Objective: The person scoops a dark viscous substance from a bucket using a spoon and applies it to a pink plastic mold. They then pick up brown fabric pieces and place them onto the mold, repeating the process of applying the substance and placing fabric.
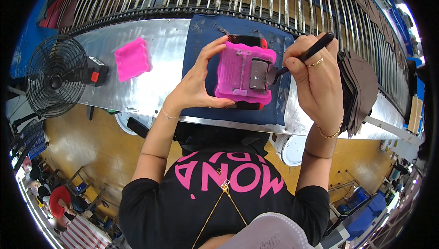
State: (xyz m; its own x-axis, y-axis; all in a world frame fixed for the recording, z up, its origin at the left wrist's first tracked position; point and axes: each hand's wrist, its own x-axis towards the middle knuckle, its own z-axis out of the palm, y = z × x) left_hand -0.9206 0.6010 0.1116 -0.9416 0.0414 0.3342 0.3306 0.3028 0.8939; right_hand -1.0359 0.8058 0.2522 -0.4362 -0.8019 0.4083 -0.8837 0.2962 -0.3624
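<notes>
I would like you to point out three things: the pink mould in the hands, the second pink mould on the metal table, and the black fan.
Held pink mould (235, 68), head view, its flat pink face.
Second pink mould (131, 59), head view, its centre.
Black fan (56, 80), head view, the middle of its wire guard.

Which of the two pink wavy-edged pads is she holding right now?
The pink pad on the dark blue mat, steadied by the left hand under the brush; the other pink pad lies alone near the fan.
</notes>
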